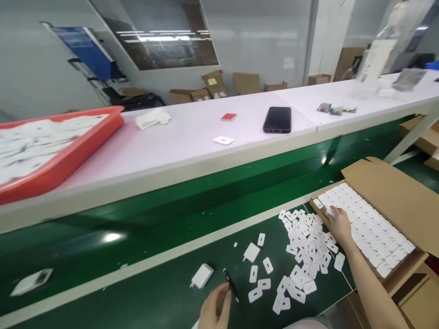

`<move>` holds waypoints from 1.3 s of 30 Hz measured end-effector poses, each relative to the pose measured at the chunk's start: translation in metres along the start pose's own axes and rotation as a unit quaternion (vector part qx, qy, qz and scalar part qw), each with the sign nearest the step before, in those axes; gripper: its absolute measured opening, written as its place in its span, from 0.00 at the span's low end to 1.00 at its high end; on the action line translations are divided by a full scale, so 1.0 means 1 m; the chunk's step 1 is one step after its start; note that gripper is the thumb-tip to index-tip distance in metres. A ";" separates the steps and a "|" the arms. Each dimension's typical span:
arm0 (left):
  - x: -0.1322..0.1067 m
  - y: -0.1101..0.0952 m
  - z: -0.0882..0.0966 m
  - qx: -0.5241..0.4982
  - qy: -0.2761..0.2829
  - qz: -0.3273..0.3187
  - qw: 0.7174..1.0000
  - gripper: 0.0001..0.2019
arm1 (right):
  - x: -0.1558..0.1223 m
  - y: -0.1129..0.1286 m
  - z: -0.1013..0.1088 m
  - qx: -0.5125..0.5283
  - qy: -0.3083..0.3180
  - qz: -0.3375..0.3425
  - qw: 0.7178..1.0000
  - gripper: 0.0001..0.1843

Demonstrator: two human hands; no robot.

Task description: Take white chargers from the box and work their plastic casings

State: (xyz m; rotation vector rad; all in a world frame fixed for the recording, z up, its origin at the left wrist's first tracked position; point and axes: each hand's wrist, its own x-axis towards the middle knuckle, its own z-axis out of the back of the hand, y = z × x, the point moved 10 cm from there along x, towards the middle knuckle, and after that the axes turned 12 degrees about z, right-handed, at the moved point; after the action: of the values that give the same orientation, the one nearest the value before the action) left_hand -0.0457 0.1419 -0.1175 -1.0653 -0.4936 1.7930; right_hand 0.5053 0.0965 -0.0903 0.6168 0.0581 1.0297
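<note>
My right hand (339,225) reaches into an open cardboard box (394,192) packed with rows of white chargers (370,228), fingers on one at the near left edge. My left hand (214,307) at the bottom edge holds a black pen (230,283) pointing up over the green surface. Two loose white chargers (202,275) (252,252) lie just beyond the pen. A heap of several small white plastic pieces (305,251) is spread between my hands.
A white shelf (192,141) runs across above the green belt (137,219). On it sit a red tray (68,155) of white parts, a black phone (277,119), a red card (228,117) and a white cloth (152,119). Cardboard boxes stand behind and at right.
</note>
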 end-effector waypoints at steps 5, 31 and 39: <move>0.011 -0.023 -0.027 0.145 -0.005 -0.115 0.983 0.19 | 0.013 -0.008 -0.030 -0.041 0.053 0.030 0.997 0.26; -0.091 0.069 0.097 -0.245 -0.324 0.092 0.909 0.33 | -0.053 0.112 -0.170 0.017 0.291 0.340 0.894 0.18; -0.145 0.083 0.081 -0.383 -0.346 0.096 0.851 0.30 | -0.027 0.122 -0.171 0.027 0.343 0.338 0.876 0.11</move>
State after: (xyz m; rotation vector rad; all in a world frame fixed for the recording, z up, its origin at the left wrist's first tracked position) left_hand -0.1335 -0.0141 -0.0686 -0.9475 -1.7065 2.2011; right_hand 0.3401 0.1963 -0.1775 0.2843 0.5279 1.9053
